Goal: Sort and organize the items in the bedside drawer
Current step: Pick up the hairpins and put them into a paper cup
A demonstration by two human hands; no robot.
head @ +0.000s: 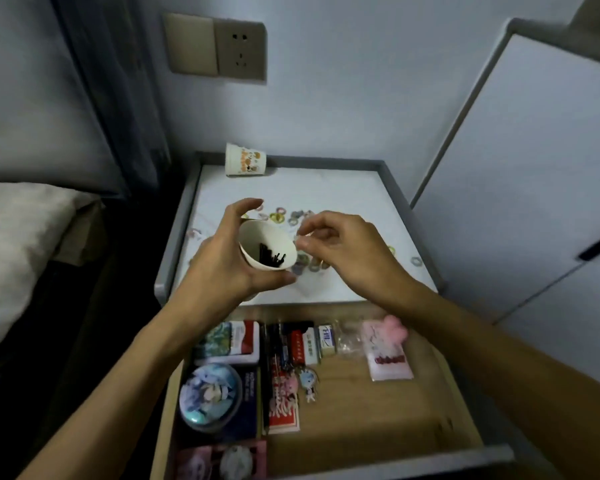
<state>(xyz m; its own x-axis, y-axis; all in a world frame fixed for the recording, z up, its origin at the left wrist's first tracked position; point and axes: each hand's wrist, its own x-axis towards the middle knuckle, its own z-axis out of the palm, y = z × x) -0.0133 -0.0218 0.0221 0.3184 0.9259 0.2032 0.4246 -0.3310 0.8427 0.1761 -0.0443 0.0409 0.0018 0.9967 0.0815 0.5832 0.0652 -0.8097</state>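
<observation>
Nearest lies the open drawer (361, 424), with its round tin (210, 396), boxes and keychains (307, 379) packed in rows below the white paper cup (257, 233). The left hand (229, 261) grips that cup from its left side and tips the mouth toward the person, likely so it is easy to fill. Black hairpins (270, 258) are gathered inside the cup. The right hand (343, 247) hovers at the cup's right rim, thumb and forefinger pinched narrow. Whether anything sits between them cannot be told. Coloured hair ties (281, 216) are strewn on the nightstand top (343, 192) behind and right of the cup, probably awaiting collection. A printed cup (245, 159) lies on its side well behind it.
</observation>
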